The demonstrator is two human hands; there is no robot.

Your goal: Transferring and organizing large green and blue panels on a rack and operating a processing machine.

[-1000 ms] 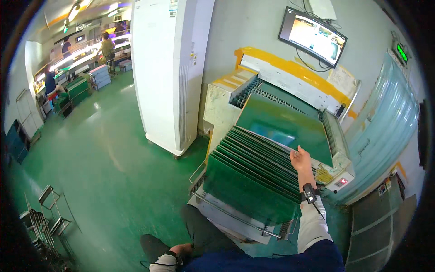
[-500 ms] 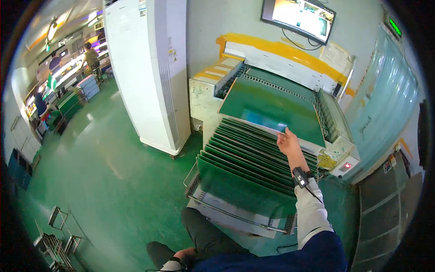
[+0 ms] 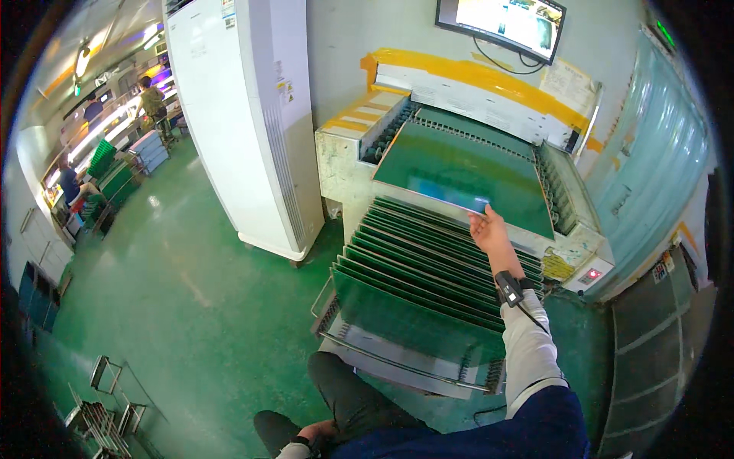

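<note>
While the right hand (image 3: 489,229) reaches far over the rack, its fingers pinch the near edge of a large green panel (image 3: 466,172), a thin, flat, glossy rectangular board lying tilted on the conveyor machine (image 3: 569,249). That panel sits at the far middle of the head view, its near edge just above the rack of green panels (image 3: 413,268). A black wrist strap (image 3: 510,289) and a white sleeve (image 3: 527,348) run back along the forearm to a dark blue garment at the lower edge.

Between the person and the machine stands the rack, a metal frame holding many thin green boards upright on edge in close parallel rows, each slightly overlapping the next; the arm crosses over its right side. Off-white and scuffed, the machine's body has yellow tape (image 3: 474,73) along its far hood, roller rows on both sides of the panel and a red button (image 3: 590,274) at its near right corner. On the wall beyond hangs a monitor (image 3: 501,23).

To the left, a tall white cabinet (image 3: 245,115) with vertical ribs stands on the shiny green floor (image 3: 176,283). At the far left, 2 people work at lit benches beside stacked green trays (image 3: 103,157). Wire frames (image 3: 103,413) lie at the near left.

Near the bottom edge, the left hand (image 3: 317,434) rests closed on a dark trouser knee; whether it holds anything I cannot tell.
</note>
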